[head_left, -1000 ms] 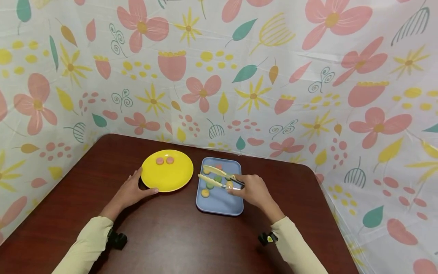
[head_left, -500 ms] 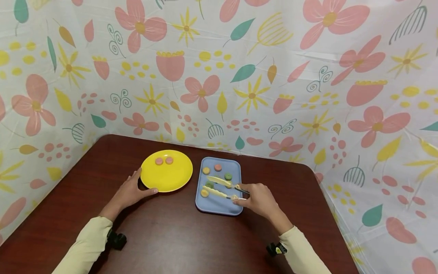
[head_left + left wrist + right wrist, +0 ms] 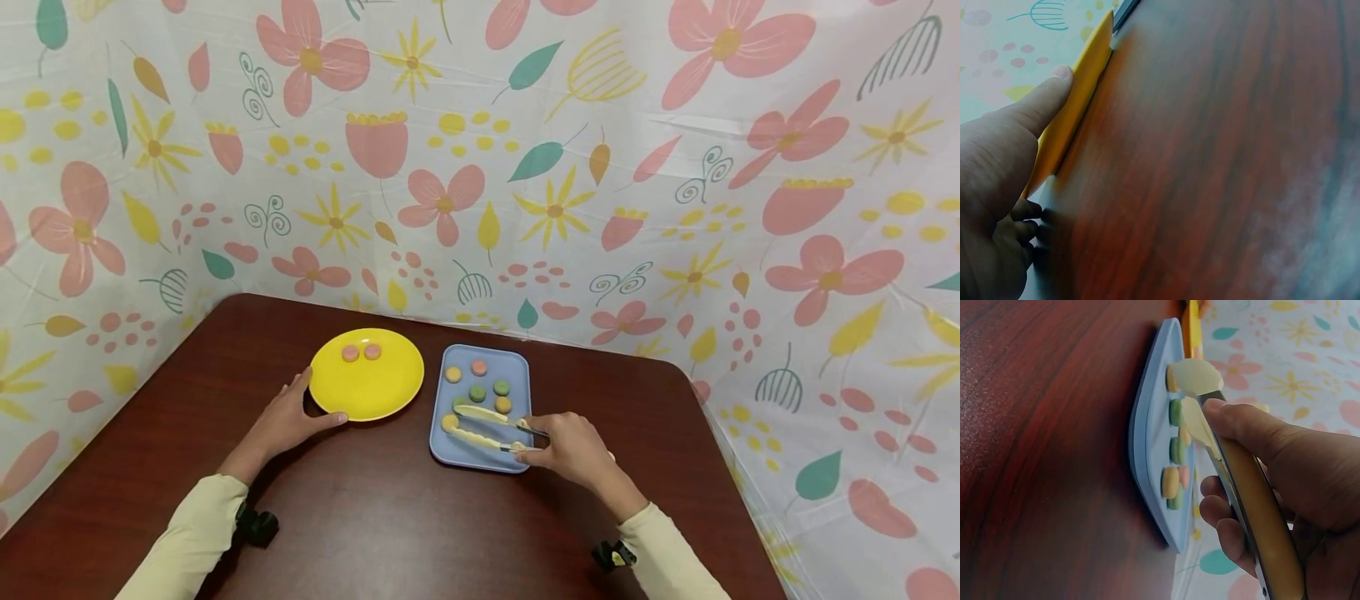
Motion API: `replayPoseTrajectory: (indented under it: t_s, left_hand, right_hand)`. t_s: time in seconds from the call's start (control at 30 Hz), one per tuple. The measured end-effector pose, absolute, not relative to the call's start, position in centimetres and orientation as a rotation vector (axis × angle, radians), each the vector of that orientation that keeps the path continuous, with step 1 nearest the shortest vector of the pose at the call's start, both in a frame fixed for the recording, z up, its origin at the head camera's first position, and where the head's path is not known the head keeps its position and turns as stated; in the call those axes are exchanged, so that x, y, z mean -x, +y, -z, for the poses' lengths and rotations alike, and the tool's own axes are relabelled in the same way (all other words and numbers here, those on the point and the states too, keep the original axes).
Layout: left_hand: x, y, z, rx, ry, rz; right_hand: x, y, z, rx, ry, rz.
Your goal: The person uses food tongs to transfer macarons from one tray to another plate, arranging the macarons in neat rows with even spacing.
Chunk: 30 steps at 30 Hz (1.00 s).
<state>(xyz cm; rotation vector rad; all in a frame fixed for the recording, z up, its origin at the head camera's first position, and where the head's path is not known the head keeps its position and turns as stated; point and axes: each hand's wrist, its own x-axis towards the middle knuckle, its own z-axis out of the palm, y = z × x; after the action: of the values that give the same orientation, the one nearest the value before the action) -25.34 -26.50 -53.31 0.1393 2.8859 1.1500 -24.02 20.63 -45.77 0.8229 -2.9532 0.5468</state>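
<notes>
My left hand [image 3: 288, 419] holds the rim of a yellow plate [image 3: 367, 392], its thumb at the near edge and fingers at the left side. Two pink macarons [image 3: 362, 352] sit toward the plate's far side. In my right hand [image 3: 576, 450] are tongs [image 3: 483, 414] with cream tips and dark handles, gripped between thumb and fingers. The tong tips are spread apart, low over the blue tray [image 3: 480, 460]. One tip is right at a yellow macaron [image 3: 448, 422]; the other partly hides a green macaron [image 3: 458, 402]. Nothing shows between the tips in the right wrist view.
Elsewhere on the tray lie a pink macaron [image 3: 478, 367], another yellow macaron [image 3: 453, 375], a green macaron [image 3: 501, 387] and several more. Both dishes stand on a dark brown table [image 3: 390, 517]. A floral curtain [image 3: 450, 167] rises behind its far edge.
My right hand has moved the tongs toward the near right of the tray, uncovering the farther macarons. The left hand stays at the plate.
</notes>
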Motion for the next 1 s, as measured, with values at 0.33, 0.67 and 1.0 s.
replayPoseTrajectory:
  t_s: [0.33, 0.67, 1.0]
  left_hand:
    - [25.32, -26.48, 53.36, -0.140, 2.887, -1.153]
    - [25.32, -26.50, 53.37, -0.122, 2.879, -1.147]
    - [25.41, -26.50, 53.37, -0.134, 2.890, -1.144]
  right_hand:
    - [24.28, 20.51, 46.21, -0.831, -2.959, -0.508]
    - [24.50, 20.14, 46.34, -0.819, -2.996, -0.499]
    - [24.39, 20.11, 46.57, -0.800, -2.993, -0.514]
